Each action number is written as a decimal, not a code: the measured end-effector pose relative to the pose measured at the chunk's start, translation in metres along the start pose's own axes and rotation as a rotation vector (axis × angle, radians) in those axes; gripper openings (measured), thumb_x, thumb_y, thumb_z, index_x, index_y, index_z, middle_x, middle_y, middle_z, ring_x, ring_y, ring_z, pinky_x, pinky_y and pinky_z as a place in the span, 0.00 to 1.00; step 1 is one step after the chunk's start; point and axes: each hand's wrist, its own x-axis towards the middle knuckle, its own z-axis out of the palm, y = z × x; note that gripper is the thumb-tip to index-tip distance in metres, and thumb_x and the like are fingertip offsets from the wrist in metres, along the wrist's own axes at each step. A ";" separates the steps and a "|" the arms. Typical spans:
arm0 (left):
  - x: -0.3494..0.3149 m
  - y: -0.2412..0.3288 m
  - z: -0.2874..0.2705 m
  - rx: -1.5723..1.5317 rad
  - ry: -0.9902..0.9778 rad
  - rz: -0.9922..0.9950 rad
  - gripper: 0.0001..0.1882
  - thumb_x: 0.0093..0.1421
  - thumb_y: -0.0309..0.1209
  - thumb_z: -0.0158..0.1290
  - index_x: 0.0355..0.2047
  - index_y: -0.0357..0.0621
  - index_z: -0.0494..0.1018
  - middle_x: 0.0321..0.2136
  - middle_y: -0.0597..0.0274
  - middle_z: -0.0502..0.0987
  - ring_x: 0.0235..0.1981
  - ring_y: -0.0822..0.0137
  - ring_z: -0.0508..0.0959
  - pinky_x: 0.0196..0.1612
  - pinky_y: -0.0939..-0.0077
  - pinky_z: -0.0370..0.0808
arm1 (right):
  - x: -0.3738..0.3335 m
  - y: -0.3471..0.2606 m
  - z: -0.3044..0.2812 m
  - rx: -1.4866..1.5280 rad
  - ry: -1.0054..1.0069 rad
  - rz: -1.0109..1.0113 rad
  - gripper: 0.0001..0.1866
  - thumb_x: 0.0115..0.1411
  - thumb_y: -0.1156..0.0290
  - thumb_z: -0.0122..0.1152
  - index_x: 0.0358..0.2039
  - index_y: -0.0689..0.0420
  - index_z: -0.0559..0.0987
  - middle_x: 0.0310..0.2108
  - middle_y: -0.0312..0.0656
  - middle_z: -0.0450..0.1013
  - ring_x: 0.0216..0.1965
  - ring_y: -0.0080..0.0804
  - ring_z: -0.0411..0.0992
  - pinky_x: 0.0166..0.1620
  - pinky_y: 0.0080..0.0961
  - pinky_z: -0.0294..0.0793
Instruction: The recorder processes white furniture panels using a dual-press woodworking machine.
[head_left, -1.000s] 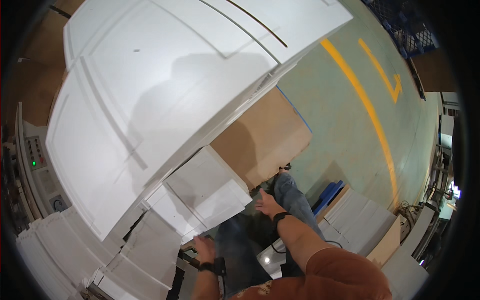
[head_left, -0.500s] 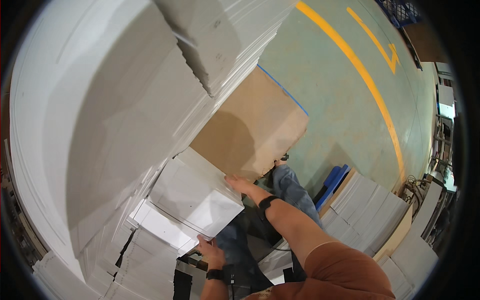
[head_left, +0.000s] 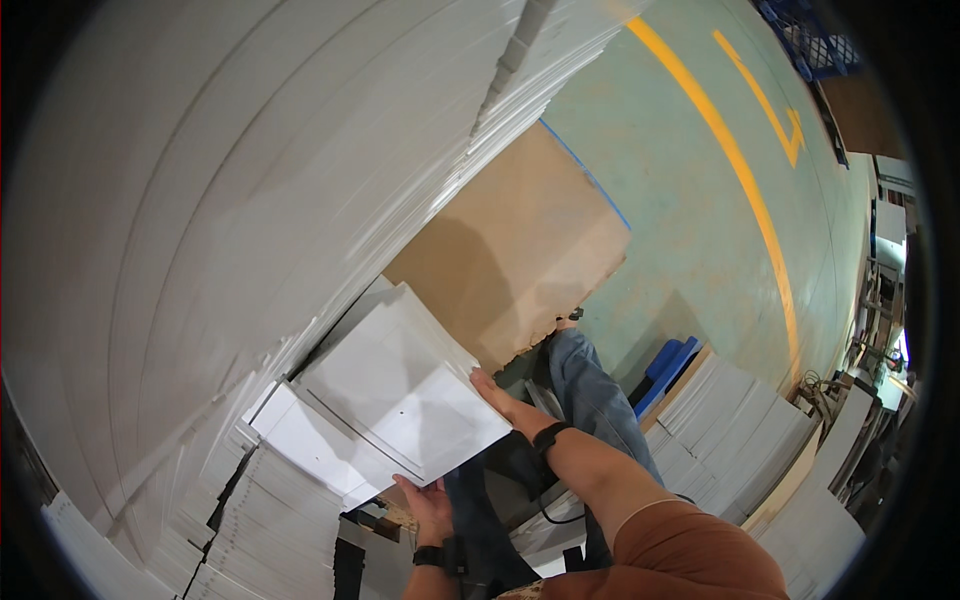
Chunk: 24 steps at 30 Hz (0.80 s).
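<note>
A bundle of flat white cardboard sheets (head_left: 400,400) is held between both hands in the lower middle of the view. My left hand (head_left: 428,505) supports its near bottom edge from below, fingers curled under it. My right hand (head_left: 502,402) presses flat against the bundle's right edge, fingers extended. Both wrists carry dark bands. Below the bundle are my legs in blue jeans (head_left: 590,400).
A tall stack of white sheets (head_left: 230,200) fills the left and top. More white stacks (head_left: 260,520) lie low left and others (head_left: 740,430) at right. A brown cardboard sheet (head_left: 510,250) lies on the green floor with yellow lines (head_left: 750,190).
The view has swung closer to the big white stack. The bundle has come nearer and my right hand has slid along its right edge; my left hand stays beneath it.
</note>
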 end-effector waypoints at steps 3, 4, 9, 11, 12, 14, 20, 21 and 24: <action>-0.003 0.001 -0.001 0.084 0.009 0.042 0.39 0.59 0.61 0.46 0.59 0.42 0.59 0.57 0.58 0.63 0.57 0.61 0.64 0.61 0.65 0.63 | -0.005 -0.004 -0.016 0.119 -0.087 0.057 0.41 0.65 0.40 0.31 0.66 0.60 0.51 0.68 0.49 0.44 0.70 0.39 0.40 0.68 0.30 0.38; -0.015 0.005 0.003 0.057 0.052 0.029 0.40 0.59 0.63 0.42 0.60 0.44 0.58 0.58 0.58 0.63 0.58 0.60 0.64 0.60 0.64 0.64 | -0.010 -0.039 -0.031 -0.065 -0.209 0.132 0.38 0.66 0.41 0.32 0.66 0.58 0.53 0.67 0.48 0.47 0.69 0.39 0.43 0.68 0.30 0.40; 0.004 -0.049 -0.043 -0.239 0.071 -0.157 0.35 0.61 0.62 0.38 0.53 0.45 0.67 0.55 0.57 0.67 0.57 0.56 0.65 0.58 0.59 0.64 | 0.051 -0.200 -0.046 -0.266 -0.230 -0.259 0.31 0.66 0.47 0.39 0.60 0.58 0.65 0.59 0.46 0.64 0.59 0.40 0.61 0.60 0.34 0.60; 0.030 -0.086 -0.058 -0.237 0.014 -0.230 0.31 0.62 0.59 0.39 0.51 0.46 0.69 0.54 0.58 0.68 0.56 0.56 0.66 0.57 0.60 0.65 | 0.070 -0.249 -0.022 -0.412 -0.195 -0.330 0.31 0.66 0.46 0.41 0.56 0.59 0.70 0.55 0.50 0.68 0.54 0.41 0.67 0.55 0.36 0.65; 0.041 -0.107 -0.047 -0.200 -0.062 -0.350 0.27 0.64 0.55 0.39 0.49 0.47 0.70 0.53 0.59 0.70 0.55 0.56 0.68 0.56 0.60 0.66 | 0.121 -0.245 -0.032 -0.690 -0.231 -0.435 0.31 0.65 0.46 0.43 0.55 0.59 0.70 0.52 0.51 0.69 0.52 0.41 0.68 0.54 0.37 0.67; 0.050 -0.119 -0.016 -0.139 -0.119 -0.287 0.23 0.64 0.48 0.40 0.51 0.48 0.69 0.54 0.59 0.69 0.56 0.54 0.67 0.56 0.54 0.65 | 0.164 -0.256 -0.013 -1.070 -0.371 -0.350 0.32 0.63 0.46 0.47 0.56 0.60 0.69 0.49 0.51 0.71 0.47 0.40 0.71 0.50 0.36 0.69; 0.093 -0.108 -0.051 0.025 -0.274 -0.316 0.25 0.64 0.43 0.42 0.56 0.43 0.66 0.57 0.51 0.67 0.56 0.55 0.67 0.58 0.48 0.62 | 0.171 -0.227 -0.009 -1.026 -0.503 0.019 0.43 0.55 0.35 0.50 0.59 0.57 0.66 0.56 0.49 0.66 0.52 0.42 0.66 0.52 0.37 0.65; 0.090 -0.093 -0.054 0.009 -0.245 -0.337 0.25 0.64 0.43 0.41 0.56 0.43 0.66 0.57 0.51 0.67 0.56 0.55 0.67 0.58 0.48 0.62 | 0.167 -0.225 -0.008 -1.013 -0.570 0.026 0.43 0.56 0.34 0.47 0.60 0.57 0.65 0.57 0.49 0.65 0.54 0.44 0.65 0.55 0.38 0.62; 0.091 -0.066 -0.057 0.031 -0.275 -0.326 0.25 0.64 0.44 0.41 0.56 0.43 0.65 0.57 0.52 0.66 0.56 0.55 0.67 0.58 0.50 0.63 | 0.151 -0.206 -0.028 -0.998 -0.690 -0.153 0.42 0.58 0.34 0.42 0.60 0.57 0.64 0.58 0.51 0.64 0.56 0.46 0.63 0.60 0.38 0.56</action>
